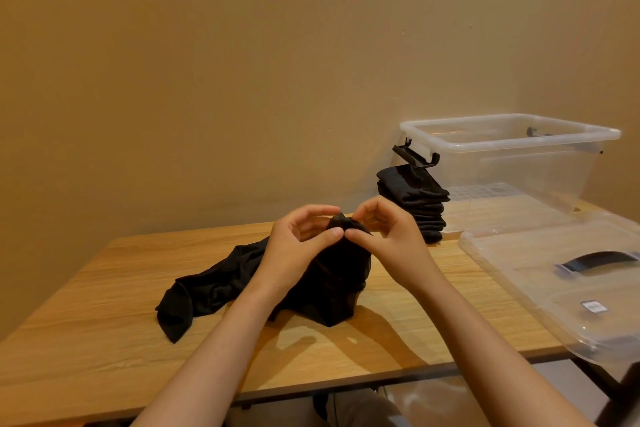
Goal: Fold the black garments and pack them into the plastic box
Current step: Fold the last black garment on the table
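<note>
A loose black garment (214,288) lies crumpled on the wooden table (104,340), one part lifted up at the middle. My left hand (298,243) and my right hand (388,236) both pinch that raised part between thumb and fingers, side by side. A stack of folded black garments (419,201) stands behind my right hand, beside the clear plastic box (512,149). The box is open and looks empty of clothes.
The box's clear lid (554,281) with a dark handle lies flat at the table's right end, overhanging the front edge. A black latch (415,154) sticks out from the box's left wall. A plain wall runs behind the table.
</note>
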`<state>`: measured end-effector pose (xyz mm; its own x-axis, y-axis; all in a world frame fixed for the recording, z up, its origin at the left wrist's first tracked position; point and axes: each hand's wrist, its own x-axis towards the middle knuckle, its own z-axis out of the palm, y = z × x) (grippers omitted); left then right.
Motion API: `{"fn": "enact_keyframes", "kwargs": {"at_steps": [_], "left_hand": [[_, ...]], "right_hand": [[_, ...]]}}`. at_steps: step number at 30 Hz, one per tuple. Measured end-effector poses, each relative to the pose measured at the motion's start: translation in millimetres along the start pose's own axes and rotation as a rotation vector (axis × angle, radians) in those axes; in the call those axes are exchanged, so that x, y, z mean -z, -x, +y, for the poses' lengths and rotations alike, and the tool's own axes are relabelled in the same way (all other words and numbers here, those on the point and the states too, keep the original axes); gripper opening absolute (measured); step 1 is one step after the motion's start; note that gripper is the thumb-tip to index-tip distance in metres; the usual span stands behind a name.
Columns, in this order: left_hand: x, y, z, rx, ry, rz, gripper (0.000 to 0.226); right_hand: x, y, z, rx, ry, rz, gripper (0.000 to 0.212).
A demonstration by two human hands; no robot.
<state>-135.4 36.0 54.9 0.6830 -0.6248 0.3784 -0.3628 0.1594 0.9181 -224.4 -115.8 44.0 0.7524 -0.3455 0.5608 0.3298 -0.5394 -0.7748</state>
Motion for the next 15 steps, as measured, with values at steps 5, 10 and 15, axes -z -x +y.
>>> {"fn": "enact_keyframes", "kwargs": {"at_steps": [5,10,15], "left_hand": [[-1.0,0.5,6.1,-0.016,0.002,0.037,0.024],[2.4,1.8,7.6,-0.051,-0.016,0.01,0.026],[3.4,7.8,4.0,-0.065,-0.063,-0.022,0.03]], "right_hand": [[-1.2,-0.3,-5.4,-0.009,-0.033,-0.029,0.021],[-1.0,3.4,-6.5,-0.107,-0.112,-0.03,0.019],[-4.2,2.6,-5.6,-0.129,-0.091,-0.011,0.017]]}}
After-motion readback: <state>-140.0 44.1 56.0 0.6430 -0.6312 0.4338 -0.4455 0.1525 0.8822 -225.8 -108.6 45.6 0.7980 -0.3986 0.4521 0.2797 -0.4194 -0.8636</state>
